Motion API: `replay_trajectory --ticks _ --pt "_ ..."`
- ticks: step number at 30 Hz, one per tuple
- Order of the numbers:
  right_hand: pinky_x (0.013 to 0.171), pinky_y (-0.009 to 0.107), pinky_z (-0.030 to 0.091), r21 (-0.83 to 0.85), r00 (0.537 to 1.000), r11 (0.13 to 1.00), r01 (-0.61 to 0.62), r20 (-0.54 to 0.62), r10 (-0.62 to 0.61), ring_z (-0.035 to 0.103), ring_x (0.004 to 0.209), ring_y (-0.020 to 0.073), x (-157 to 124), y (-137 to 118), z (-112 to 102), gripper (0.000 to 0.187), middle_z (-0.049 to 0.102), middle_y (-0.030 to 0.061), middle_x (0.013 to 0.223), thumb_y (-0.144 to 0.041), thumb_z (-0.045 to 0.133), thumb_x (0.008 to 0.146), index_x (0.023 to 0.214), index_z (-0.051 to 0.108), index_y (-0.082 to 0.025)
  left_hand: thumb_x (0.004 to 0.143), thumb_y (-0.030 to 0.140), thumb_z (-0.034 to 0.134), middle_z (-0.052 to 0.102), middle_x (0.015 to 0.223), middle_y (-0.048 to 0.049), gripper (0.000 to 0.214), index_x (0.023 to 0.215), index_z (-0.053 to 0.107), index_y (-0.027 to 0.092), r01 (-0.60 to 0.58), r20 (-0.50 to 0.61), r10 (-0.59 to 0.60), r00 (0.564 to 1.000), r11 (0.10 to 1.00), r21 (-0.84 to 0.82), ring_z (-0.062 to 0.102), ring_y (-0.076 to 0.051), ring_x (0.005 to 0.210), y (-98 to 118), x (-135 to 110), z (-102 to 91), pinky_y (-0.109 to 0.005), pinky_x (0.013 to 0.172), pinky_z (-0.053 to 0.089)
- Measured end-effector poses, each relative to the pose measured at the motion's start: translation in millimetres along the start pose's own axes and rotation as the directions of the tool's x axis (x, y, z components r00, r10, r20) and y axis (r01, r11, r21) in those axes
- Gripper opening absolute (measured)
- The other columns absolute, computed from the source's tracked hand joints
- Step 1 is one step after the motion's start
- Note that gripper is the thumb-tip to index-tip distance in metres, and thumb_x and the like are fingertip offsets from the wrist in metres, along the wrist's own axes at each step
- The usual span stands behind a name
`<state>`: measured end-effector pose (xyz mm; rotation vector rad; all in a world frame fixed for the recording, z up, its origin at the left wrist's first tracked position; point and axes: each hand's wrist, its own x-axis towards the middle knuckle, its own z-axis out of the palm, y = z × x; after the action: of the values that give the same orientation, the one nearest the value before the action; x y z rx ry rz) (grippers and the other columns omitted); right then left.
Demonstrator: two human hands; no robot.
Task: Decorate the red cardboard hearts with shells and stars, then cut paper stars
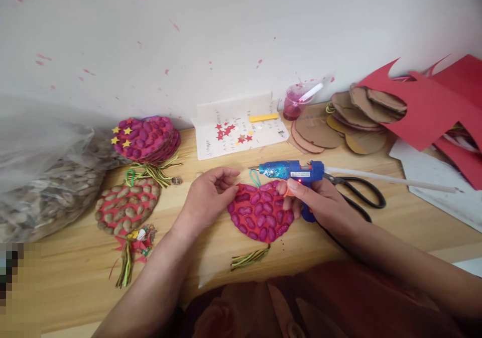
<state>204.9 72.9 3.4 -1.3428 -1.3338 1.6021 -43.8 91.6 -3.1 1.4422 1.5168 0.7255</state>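
A red heart-shaped craft (259,216) covered in purple-painted peanut shells lies on the wooden table (75,272), with a green loop at its top and a yellow-green tassel (250,257) below. My left hand (210,193) rests at the heart's left edge, fingers curled as if pinching something small that I cannot make out. My right hand (320,202) grips a blue glue gun (291,171), its nozzle pointing left above the heart and its red light on. A white glue stick (391,180) sticks out of the gun's back.
A stack of finished purple hearts (145,138) and an unpainted peanut heart (126,206) lie at left, beside a plastic bag of peanuts (41,177). Black scissors (361,195), cardboard cutouts (354,122), red paper (433,102), a star sticker sheet (237,129) and a pink cup (295,102) sit behind.
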Motion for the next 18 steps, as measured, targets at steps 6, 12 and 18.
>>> replay_trajectory --ticks 6,12,18 --pt "0.053 0.026 0.047 0.027 1.000 1.000 0.001 -0.016 -0.001 0.058 0.053 0.0136 0 -1 2 0.039 0.067 0.0024 0.066 -0.056 0.060 0.090 0.086 0.065 -0.018 0.089 0.020 0.059 0.073 0.095 -0.0038 0.019 0.105 0.070 0.020 -0.253 -0.124 0.304 0.945 0.915 0.314 0.067 -0.017 0.080 6 -27 -5.0 -0.031 0.074 0.054" --pt "0.051 0.026 0.046 0.092 0.998 0.996 0.000 -0.059 0.005 0.059 0.050 0.0140 0 -2 3 0.040 0.067 0.0026 0.063 -0.058 0.063 0.087 0.082 0.063 -0.018 0.089 0.000 0.051 0.071 0.111 -0.0054 0.026 0.101 0.063 0.019 -0.566 0.018 0.656 0.755 0.637 0.524 0.063 -0.018 0.098 0 -48 4.2 -0.035 0.091 0.051" --pt "0.051 0.025 0.047 0.184 0.995 0.982 0.043 -0.102 -0.024 0.059 0.050 0.0136 0 -3 3 0.037 0.066 0.0014 0.062 -0.055 0.066 0.087 0.084 0.064 -0.018 0.089 -0.002 0.051 0.069 0.118 -0.0081 0.026 0.102 0.060 0.018 -0.600 0.138 0.658 0.740 0.553 0.578 0.063 -0.020 0.103 -4 -52 4.8 -0.036 0.095 0.050"
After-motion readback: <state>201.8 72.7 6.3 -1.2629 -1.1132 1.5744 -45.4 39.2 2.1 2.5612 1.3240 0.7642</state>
